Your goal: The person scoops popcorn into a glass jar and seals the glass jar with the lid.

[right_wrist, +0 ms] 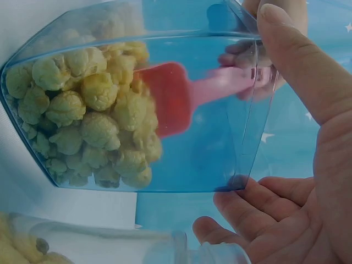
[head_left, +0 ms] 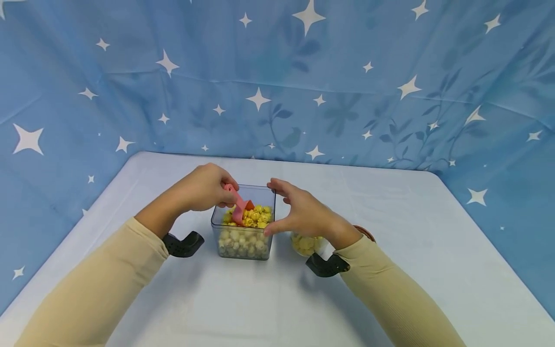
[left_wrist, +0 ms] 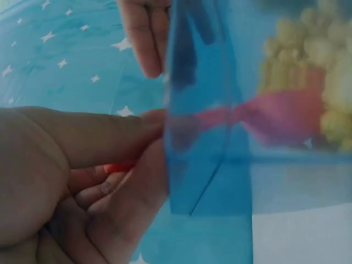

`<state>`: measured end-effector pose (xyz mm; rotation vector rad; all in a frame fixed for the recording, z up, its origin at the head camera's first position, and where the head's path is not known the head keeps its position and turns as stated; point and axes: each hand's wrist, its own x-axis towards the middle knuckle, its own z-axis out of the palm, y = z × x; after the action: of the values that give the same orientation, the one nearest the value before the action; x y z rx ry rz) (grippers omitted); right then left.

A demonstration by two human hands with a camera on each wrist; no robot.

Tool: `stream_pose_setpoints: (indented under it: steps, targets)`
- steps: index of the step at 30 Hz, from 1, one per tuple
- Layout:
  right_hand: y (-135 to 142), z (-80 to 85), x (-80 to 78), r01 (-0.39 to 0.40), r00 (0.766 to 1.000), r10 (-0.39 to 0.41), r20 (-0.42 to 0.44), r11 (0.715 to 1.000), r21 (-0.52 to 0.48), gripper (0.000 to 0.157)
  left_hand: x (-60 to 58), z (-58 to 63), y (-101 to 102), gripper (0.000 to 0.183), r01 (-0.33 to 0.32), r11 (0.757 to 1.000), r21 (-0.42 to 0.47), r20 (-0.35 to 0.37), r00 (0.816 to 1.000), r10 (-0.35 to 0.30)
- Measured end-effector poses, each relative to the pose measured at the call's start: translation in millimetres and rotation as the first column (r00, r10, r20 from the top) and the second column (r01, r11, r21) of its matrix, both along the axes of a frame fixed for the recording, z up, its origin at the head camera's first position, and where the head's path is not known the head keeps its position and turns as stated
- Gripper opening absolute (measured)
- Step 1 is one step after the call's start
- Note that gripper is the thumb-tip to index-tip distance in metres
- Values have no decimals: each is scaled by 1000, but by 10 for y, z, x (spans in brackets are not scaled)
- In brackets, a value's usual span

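A clear box-shaped container [head_left: 243,246], partly filled with yellow popcorn [head_left: 260,217], stands on the table. My left hand [head_left: 210,187] pinches the handle of a pink scoop [head_left: 240,207], whose red-tinted bowl dips into the popcorn. Through the clear wall, the right wrist view shows the scoop's bowl [right_wrist: 173,99] against the popcorn. My right hand [head_left: 305,212] spans the container's right side with fingers spread. Its thumb [right_wrist: 297,49] lies by the front rim, its fingers [right_wrist: 247,214] by the back corner; whether they press on it I cannot tell.
A clear jar [head_left: 305,245] with popcorn stands right of the container, partly under my right forearm. Behind that forearm shows a brown curved edge [head_left: 365,233]. A white cloth covers the table [head_left: 234,308], and a blue starry curtain [head_left: 277,72] hangs behind.
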<state>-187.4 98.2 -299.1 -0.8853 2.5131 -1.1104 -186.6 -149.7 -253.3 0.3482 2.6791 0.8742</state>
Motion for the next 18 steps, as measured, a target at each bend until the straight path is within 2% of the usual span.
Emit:
stream_pose_setpoints:
  steps: [4, 8, 14, 18]
  targets:
    - [-5, -4, 5, 3, 1000, -3, -5, 1000, -1, 110, 3, -1, -101, 31, -34, 993, 113, 41, 999, 30]
    - [-8, -6, 9, 7, 1000, -7, -5, 1000, 3, 109, -3, -17, -169, 34, -68, 975, 211, 104, 994, 47]
    - [-19, -9, 7, 5, 1000, -5, 2, 1000, 1, 110, -2, 24, -209, 36, -99, 958, 269, 145, 988, 62]
    - [-18, -7, 4, 3, 1000, -3, -6, 1000, 6, 111, -35, -9, -185, 35, -99, 951, 292, 155, 986, 55]
